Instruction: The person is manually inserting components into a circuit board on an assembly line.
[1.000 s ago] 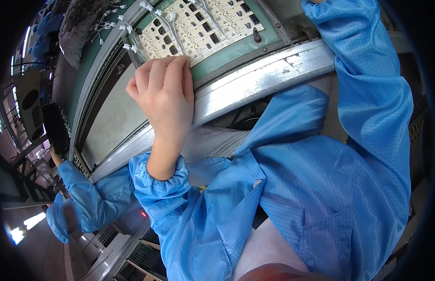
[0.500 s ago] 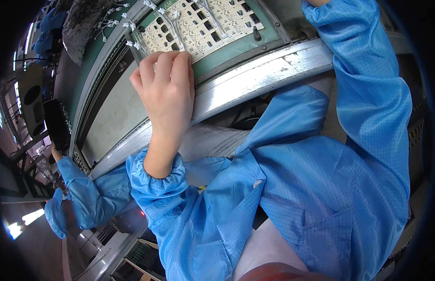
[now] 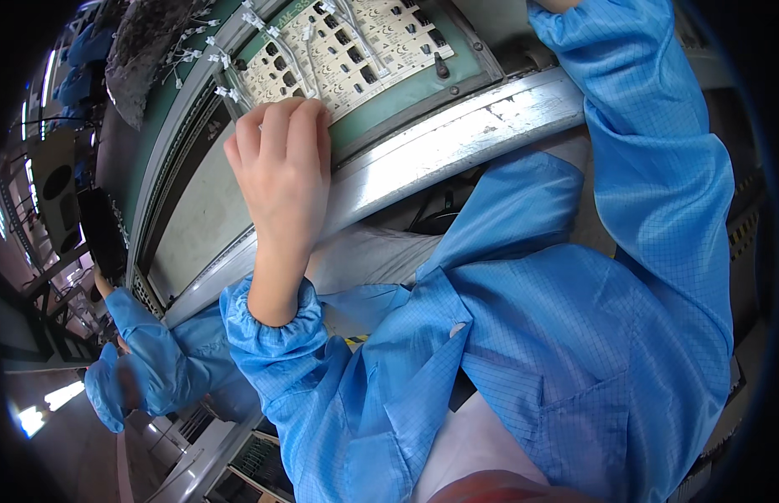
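Note:
A cream circuit board panel (image 3: 347, 80) with black parts lies in a green carrier (image 3: 406, 92) at the top of the view. White wires with white connectors (image 3: 276, 33) run over it, several reaching past its left edge. My left hand (image 3: 282, 172) is at the panel's near left corner, back of the hand up and fingers curled together. Whatever the fingertips hold is hidden beneath them. Only a sliver of my right hand (image 3: 561, 4) shows at the top edge, beyond its blue cuff; its fingers are out of the picture.
A worn metal rail (image 3: 465, 117) runs along the near side of the line, between me and the carrier. On the far left another person in a blue coat (image 3: 175, 352) stands at the same line. A black screen-like panel (image 3: 102, 230) rises near that person's hand.
The whole view has shifted a little, so board and rail sit slightly further left. My left hand stays at the board's corner, its fingers still curled.

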Action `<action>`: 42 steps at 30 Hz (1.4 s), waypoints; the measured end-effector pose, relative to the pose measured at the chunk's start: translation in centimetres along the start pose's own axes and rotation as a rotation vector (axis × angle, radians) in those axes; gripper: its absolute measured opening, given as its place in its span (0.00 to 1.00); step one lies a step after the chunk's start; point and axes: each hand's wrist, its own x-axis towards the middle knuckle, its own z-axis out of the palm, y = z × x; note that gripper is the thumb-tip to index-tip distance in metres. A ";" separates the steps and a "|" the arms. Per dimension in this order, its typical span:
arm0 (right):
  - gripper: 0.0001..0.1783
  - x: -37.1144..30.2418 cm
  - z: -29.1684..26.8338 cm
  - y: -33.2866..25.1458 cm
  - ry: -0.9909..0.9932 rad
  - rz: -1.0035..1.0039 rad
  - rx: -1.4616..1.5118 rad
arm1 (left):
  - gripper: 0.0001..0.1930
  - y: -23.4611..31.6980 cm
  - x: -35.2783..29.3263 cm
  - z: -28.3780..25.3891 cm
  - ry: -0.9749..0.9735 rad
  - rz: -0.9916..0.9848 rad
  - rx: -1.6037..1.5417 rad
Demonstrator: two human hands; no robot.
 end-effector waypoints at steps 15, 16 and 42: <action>0.23 -1.3 -1.2 0.4 0.007 -0.047 -0.082 | 0.06 0.3 3.4 -2.0 -0.194 0.066 0.073; 0.23 -1.2 -1.1 0.4 0.007 -0.049 -0.077 | 0.06 0.2 3.5 -1.8 -0.193 0.066 0.083; 0.22 -1.7 -1.2 -0.6 0.081 0.005 -0.125 | 0.05 0.9 1.6 -0.7 -0.100 -0.236 -0.125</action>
